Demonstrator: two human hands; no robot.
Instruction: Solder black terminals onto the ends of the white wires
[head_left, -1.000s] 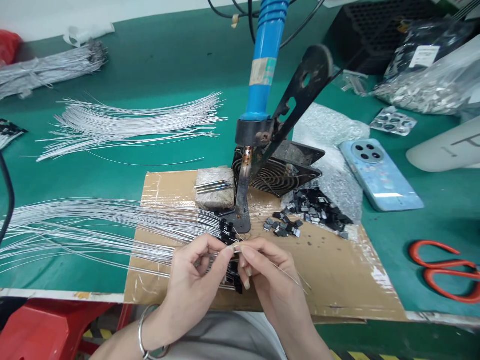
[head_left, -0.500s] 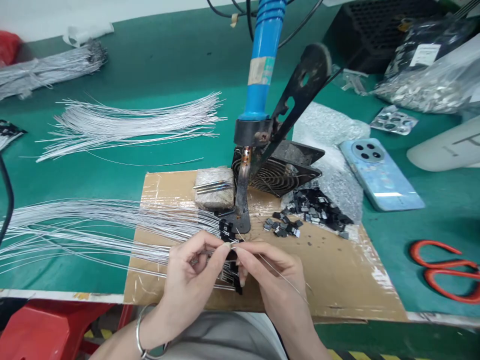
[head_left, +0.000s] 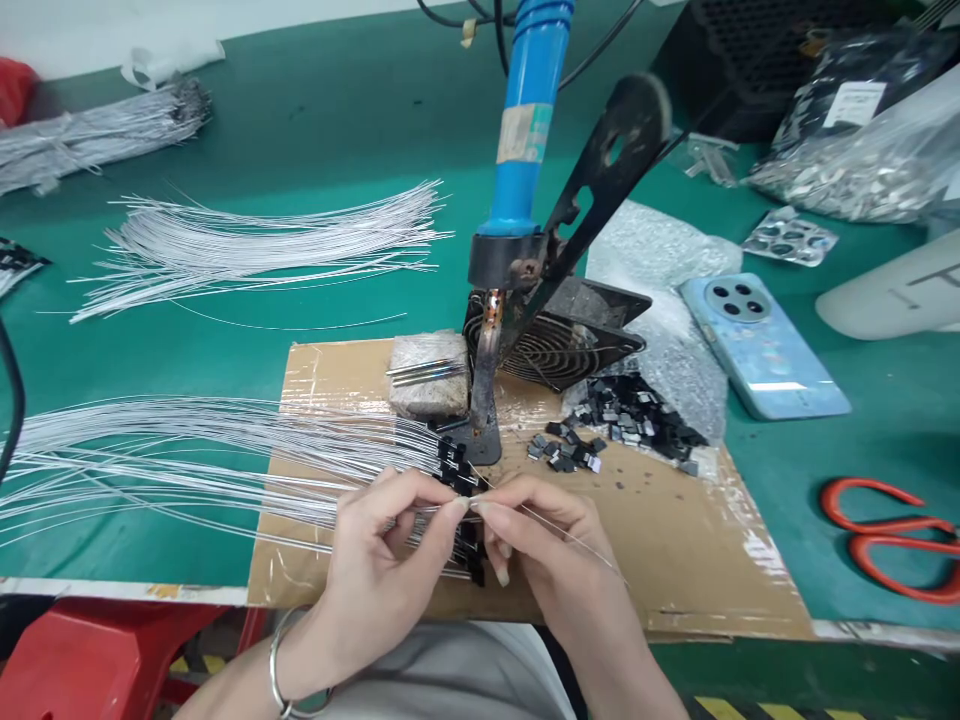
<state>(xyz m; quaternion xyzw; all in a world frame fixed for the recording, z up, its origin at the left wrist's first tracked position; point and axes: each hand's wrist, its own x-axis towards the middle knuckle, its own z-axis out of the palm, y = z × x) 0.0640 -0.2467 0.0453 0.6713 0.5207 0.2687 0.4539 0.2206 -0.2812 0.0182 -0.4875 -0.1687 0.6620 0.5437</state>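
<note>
My left hand is closed, its thumb and forefinger pinching what looks like the end of a white wire. Fingertip to fingertip with it, my right hand is pinched shut too. A thin silvery wire passes through the right fingers and trails toward the wrist. The exact spot between the fingertips is too small to make out. Beneath both hands lies a row of white wires with small black end pieces, partly covered by my fingers.
A blue soldering iron stands tip-down in a black holder before a black fan. Loose black pieces lie on the cardboard. Farther right are a phone and red-handled scissors. More white wires lie behind.
Both hands stay pinched together at nearly the same place. My right hand has shifted slightly right, and its lower fingers have uncurled a little. The thin wire has moved with it.
</note>
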